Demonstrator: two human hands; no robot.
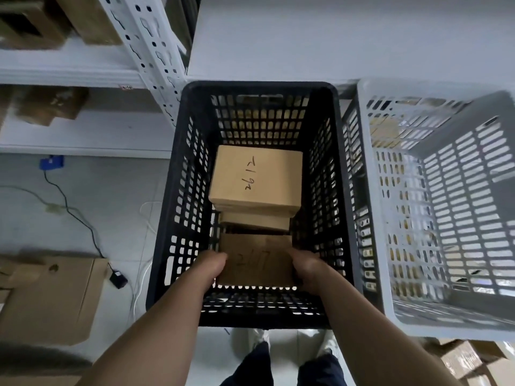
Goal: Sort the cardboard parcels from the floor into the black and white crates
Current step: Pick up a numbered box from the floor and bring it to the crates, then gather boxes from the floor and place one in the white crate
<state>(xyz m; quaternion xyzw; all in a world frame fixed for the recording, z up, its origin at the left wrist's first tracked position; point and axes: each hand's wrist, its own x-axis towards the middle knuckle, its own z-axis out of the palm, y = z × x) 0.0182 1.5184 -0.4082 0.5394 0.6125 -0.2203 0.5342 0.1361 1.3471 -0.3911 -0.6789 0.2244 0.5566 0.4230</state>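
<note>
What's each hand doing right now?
Left hand: closed on the parcel, left edge, inside the black crate.
Right hand: closed on the same parcel, right edge.

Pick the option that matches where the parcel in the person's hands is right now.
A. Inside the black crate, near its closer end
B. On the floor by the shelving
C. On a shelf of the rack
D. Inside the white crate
A: the left hand and right hand hold the handwritten cardboard parcel by its sides, low inside the black crate, nearer the person than the stacked parcels.
</note>
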